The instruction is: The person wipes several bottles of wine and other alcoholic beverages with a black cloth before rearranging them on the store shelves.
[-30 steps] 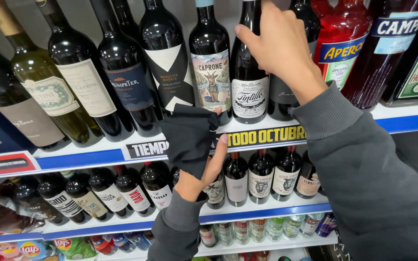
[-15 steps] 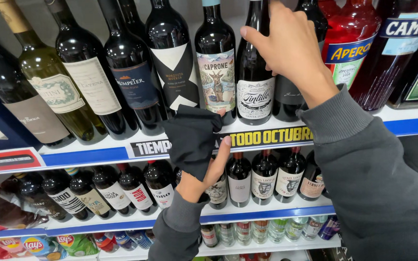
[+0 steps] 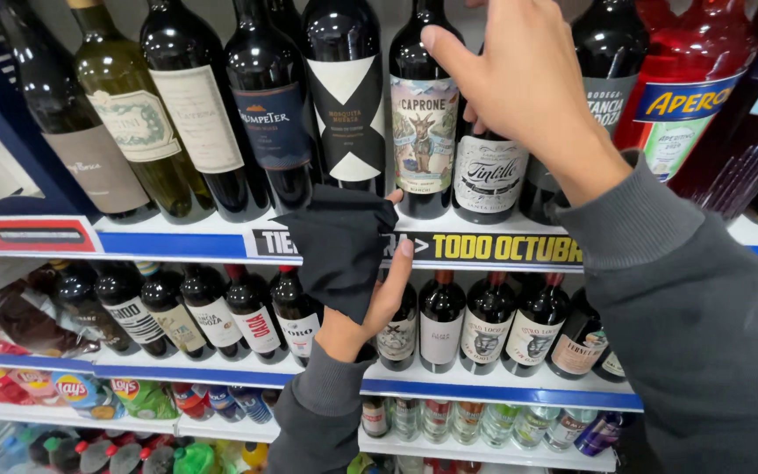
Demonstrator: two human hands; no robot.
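My right hand [image 3: 528,96] reaches up to the top shelf and grips a dark wine bottle with a white label [image 3: 488,174] around its upper body; the neck is hidden behind the hand. My left hand [image 3: 377,309] holds a black cloth [image 3: 337,246] against the front edge of that shelf [image 3: 177,241], just below a dark bottle with a black-and-white geometric label [image 3: 344,114]. A bottle with a pale illustrated label [image 3: 423,132] stands directly left of the gripped one.
Wine bottles stand close together along the top shelf, with red liquor bottles [image 3: 695,88] at the right. A second shelf [image 3: 502,391] holds a row of smaller dark bottles. Snack bags [image 3: 72,391] and small bottles fill the lower left shelves.
My right hand has slid slightly down and to the right on the bottle. My left hand keeps the cloth at the shelf edge.
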